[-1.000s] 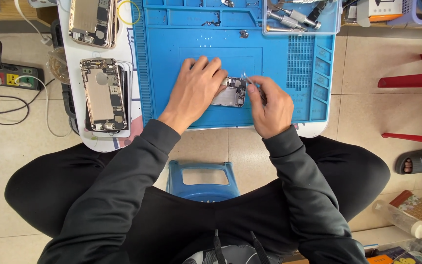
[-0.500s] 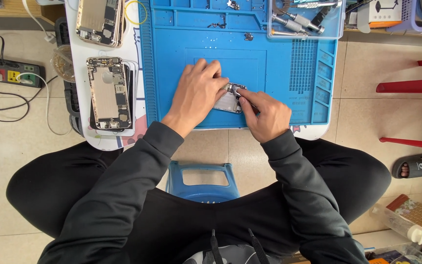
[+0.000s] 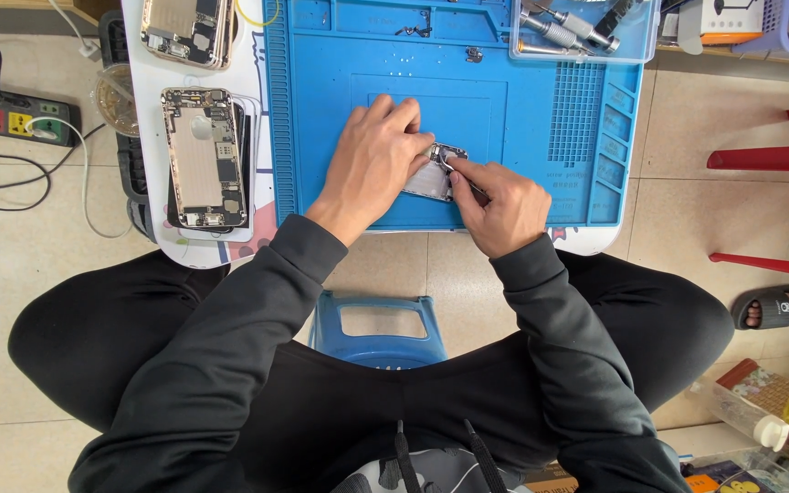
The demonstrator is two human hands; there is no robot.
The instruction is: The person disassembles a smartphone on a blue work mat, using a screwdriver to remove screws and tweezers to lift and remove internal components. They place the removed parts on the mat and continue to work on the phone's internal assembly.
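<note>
the left hand [image 3: 372,164] lies flat, pinning the small silver opened phone body [image 3: 433,175] near the blue silicone mat's [image 3: 541,183] front edge; the right hand [image 3: 497,205], just right of it, pinches a thin metal tool [image 3: 464,179] aimed leftward into its top end.

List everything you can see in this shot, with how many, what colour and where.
Work mat: one, blue, on the white table.
Phone part: one, silver, mid-mat under both hands.
Opened phone shells: two, silver-gold, left of the mat.
Clear tool tray: one, top right of the mat.
Power strip: one, dark, floor at left.
Stool: one, blue, between the knees.
Sandal: one, black, right edge.
Left hand: pressing the part.
Right hand: grip on a thin tool at the part.
</note>
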